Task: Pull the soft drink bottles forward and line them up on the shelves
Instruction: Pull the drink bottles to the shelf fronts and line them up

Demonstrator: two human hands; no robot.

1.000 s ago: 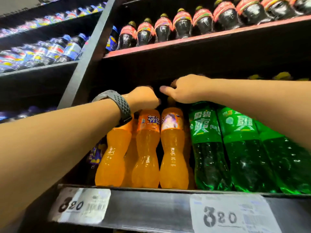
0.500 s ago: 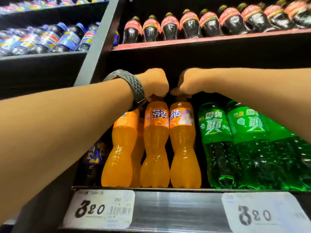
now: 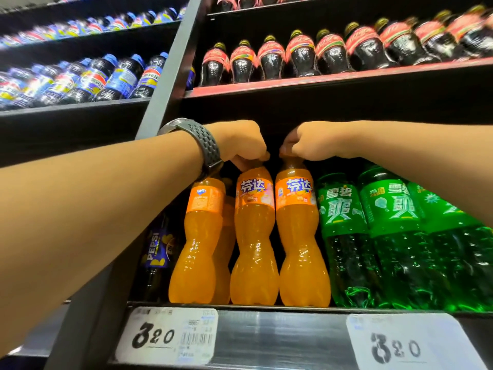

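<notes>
Presently, both hands are engaged at the tops of two upright orange bottles. The left hand (image 3: 240, 145) is curled over the neck of the middle orange bottle (image 3: 253, 236). The right hand (image 3: 312, 142) is curled likewise over the right orange bottle (image 3: 300, 236), and the two fists are almost knuckle to knuckle. Both caps are hidden under the fingers.

Governing relation: each bottle's body hangs at 6 o'clock from its grip, long axis running 12 to 6, with its base at the shelf lip (image 3: 280, 332). Judgement: with the hold so high, a forward pull would tend to tip the bottle rather than slide it.

The left orange bottle (image 3: 200, 236), at 9 o'clock of the middle one, stands ungripped beneath the left wrist, so the left hand is nearer to it. The green bottles (image 3: 344, 236) stand at 3 o'clock; whether they touch cannot be told.
</notes>
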